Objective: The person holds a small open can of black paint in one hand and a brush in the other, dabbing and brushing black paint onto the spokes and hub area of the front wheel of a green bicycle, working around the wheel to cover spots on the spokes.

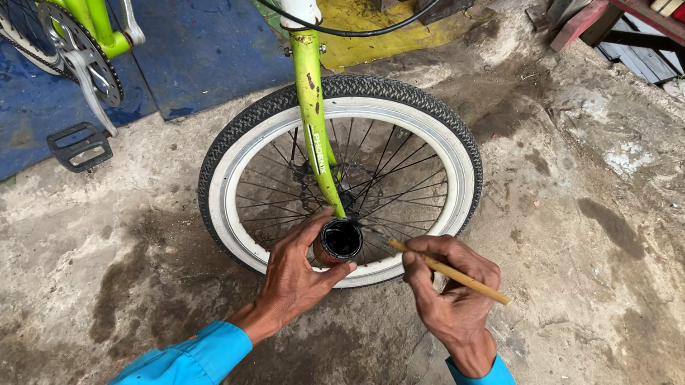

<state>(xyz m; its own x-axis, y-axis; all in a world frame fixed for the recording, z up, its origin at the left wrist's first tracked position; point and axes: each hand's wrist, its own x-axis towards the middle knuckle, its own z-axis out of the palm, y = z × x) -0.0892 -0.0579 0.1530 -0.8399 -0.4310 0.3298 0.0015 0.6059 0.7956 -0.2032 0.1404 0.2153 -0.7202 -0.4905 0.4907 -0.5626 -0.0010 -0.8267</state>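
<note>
Two hands at a bike wheel (pixel 343 179)
Left hand (pixel 293 272) clasps a small dark pot (pixel 340 241); right hand (pixel 450 292) pinches a thin stick (pixel 449 273). Better keep the pot level, dip gently.

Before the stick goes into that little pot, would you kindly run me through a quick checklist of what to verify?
1. Left hand grips the pot: ok.
2. Pot open, mouth up: ok; dark stuff shows inside.
3. Right hand holds the stick: ok.
4. Stick tip apart from the pot: ok, just right of the rim.
5. Wheel stands steady in the fork: cannot tell.
6. Hub reachable behind the pot: cannot tell, partly hidden.
</note>
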